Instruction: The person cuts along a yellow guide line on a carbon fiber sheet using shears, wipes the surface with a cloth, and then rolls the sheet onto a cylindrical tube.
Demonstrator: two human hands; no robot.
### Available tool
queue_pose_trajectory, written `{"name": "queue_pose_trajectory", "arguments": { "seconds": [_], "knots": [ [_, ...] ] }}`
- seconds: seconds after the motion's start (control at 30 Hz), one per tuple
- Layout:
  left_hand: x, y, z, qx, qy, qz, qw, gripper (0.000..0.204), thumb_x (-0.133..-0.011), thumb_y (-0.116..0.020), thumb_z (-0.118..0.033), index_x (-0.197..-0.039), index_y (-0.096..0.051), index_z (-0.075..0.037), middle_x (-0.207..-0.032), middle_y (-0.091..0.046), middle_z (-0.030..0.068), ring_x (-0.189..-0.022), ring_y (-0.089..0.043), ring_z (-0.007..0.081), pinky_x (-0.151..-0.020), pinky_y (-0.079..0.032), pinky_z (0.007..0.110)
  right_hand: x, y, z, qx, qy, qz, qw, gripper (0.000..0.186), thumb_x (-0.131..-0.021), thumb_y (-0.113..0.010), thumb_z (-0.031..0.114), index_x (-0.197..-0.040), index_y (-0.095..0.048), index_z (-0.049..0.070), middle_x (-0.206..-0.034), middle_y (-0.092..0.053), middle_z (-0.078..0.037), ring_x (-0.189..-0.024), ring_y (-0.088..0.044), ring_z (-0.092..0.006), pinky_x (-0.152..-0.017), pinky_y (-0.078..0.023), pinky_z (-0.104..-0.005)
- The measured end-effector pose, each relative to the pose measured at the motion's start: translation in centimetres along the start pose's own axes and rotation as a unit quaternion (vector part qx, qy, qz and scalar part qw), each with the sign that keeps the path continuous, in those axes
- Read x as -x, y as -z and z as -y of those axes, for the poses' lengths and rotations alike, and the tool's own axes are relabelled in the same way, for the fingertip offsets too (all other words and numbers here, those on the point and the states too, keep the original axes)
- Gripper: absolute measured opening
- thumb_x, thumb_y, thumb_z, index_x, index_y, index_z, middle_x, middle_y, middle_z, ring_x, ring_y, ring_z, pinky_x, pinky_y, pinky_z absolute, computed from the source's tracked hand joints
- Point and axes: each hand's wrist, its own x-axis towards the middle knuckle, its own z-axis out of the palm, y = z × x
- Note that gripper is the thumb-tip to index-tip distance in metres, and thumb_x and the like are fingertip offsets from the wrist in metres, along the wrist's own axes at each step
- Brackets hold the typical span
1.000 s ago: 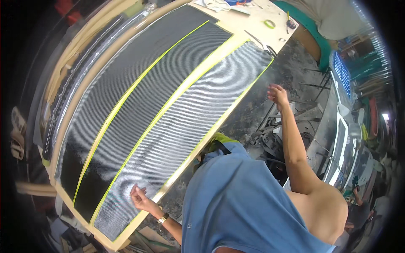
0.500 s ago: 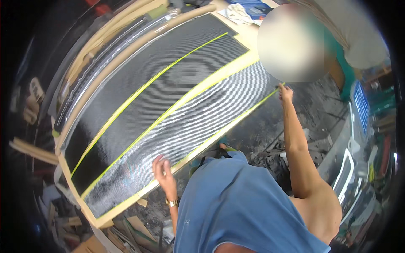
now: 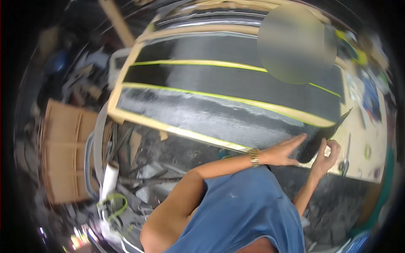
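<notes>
A long strip of dark woven cloth, like carbon fibre [image 3: 202, 114], lies nearest me on the table, shiny along much of its length. Its right end curls up off the surface. My left hand [image 3: 280, 152], wrist wearing a gold watch, reaches across with fingers stretched out on or just over the cloth near that end. At the end edge, the fingers of my right hand [image 3: 327, 158] are bent in a pinch on the cloth. Yellow-green edging [image 3: 185, 90] runs along the strip's far side, and two more dark strips [image 3: 228, 82] lie beyond it.
Scissors [image 3: 345, 167] and a yellow-green ring [image 3: 368, 152] lie on the pale tabletop [image 3: 358, 173] at right. Long rolls [image 3: 202, 29] line the far edge. At lower left are a brown panel [image 3: 67, 147], a white roll [image 3: 110, 179] and scraps on the floor.
My view has swung toward the table's right end. My left hand has moved from the strip's near edge to its right end, close to my right hand. The cloth's end is now raised.
</notes>
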Motion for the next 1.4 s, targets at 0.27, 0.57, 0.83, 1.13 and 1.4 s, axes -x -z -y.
{"name": "queue_pose_trajectory", "arguments": {
  "seconds": [0.27,0.57,0.83,1.13,1.4],
  "knots": [
    [2.0,4.5,-1.2,0.094,0.014,-0.403,0.91,0.014,-0.085,-0.062,-0.006,-0.092,-0.057,0.005,-0.083,-0.063,0.0151,-0.074,-0.062,0.0211,-0.067,-0.05,0.034,1.9,-7.9,10.7,-0.056,0.232,0.189,0.952,0.017,-0.075,-0.075,0.011,-0.086,-0.062,0.006,-0.108,-0.061,-0.008,-0.103,-0.056,-0.0275,-0.092,-0.036,-0.0414],
    [14.4,21.7,-1.2,0.2,0.077,-0.731,0.648,0.021,-0.097,-0.063,-0.021,-0.082,-0.058,-0.008,-0.079,-0.058,-0.0041,-0.071,-0.05,0.0058,-0.064,-0.042,0.022,2.8,-11.6,12.6,-0.21,0.106,0.356,0.904,0.014,-0.086,-0.068,0.008,-0.096,-0.063,-0.002,-0.113,-0.061,-0.012,-0.102,-0.06,-0.0275,-0.086,-0.046,-0.0381],
    [32.3,42.4,1.7,0.219,-0.087,-0.759,0.607,0.017,-0.099,-0.057,-0.015,-0.107,-0.06,-0.001,-0.107,-0.067,0.0078,-0.098,-0.064,0.0158,-0.09,-0.051,0.031,7.0,-17.7,11.7,-0.102,-0.025,0.454,0.885,0.011,-0.093,-0.06,0.008,-0.099,-0.062,0.0,-0.1,-0.064,-0.008,-0.09,-0.063,-0.0207,-0.079,-0.049,-0.0334],
    [47.3,57.5,9.0,0.229,-0.102,-0.774,0.582,0.019,-0.101,-0.052,-0.016,-0.11,-0.059,0.0,-0.109,-0.066,0.0098,-0.097,-0.064,0.0199,-0.091,-0.052,0.033,13.5,-26.1,18.4,-0.096,-0.078,0.511,0.851,0.017,-0.094,-0.06,0.015,-0.101,-0.064,0.001,-0.096,-0.068,-0.007,-0.089,-0.062,-0.0176,-0.077,-0.048,-0.0321],
    [61.8,60.1,21.6,0.113,0.191,-0.857,0.465,0.016,-0.097,-0.058,-0.014,-0.1,-0.059,0.002,-0.096,-0.064,0.009,-0.081,-0.059,0.0177,-0.067,-0.049,0.033,17.7,-28.5,18.8,-0.049,-0.132,0.555,0.82,0.024,-0.095,-0.061,0.021,-0.103,-0.063,-0.002,-0.09,-0.068,-0.01,-0.071,-0.061,-0.0162,-0.063,-0.048,-0.0297]
  ]
}}
